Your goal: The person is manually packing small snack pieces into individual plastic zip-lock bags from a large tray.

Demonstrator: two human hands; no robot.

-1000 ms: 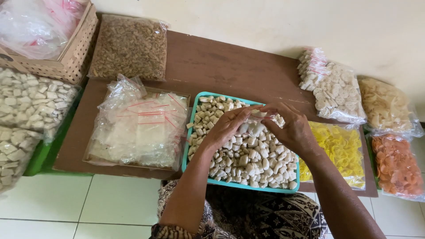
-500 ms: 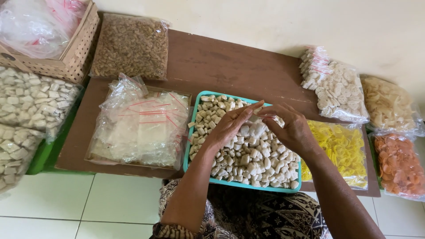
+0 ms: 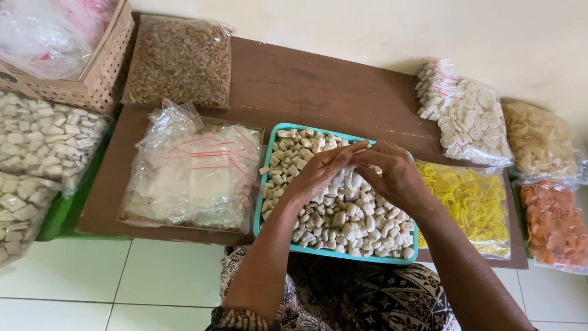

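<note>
I see the tray (image 3: 273, 184) on the table (image 3: 318, 86) with my hands (image 3: 361, 175) meeting above it. Left of it lies a bag pile (image 3: 193, 175); right of it, a noodle bag (image 3: 474, 202). Behind the pile sits another bag (image 3: 177, 61), beside a basket (image 3: 101, 73).

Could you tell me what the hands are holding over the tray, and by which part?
Left hand and right hand meet fingertip to fingertip over the teal tray; what they pinch cannot be told.

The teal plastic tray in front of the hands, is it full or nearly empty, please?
Full: the teal plastic tray holds pale cracker pieces from rim to rim.
</note>
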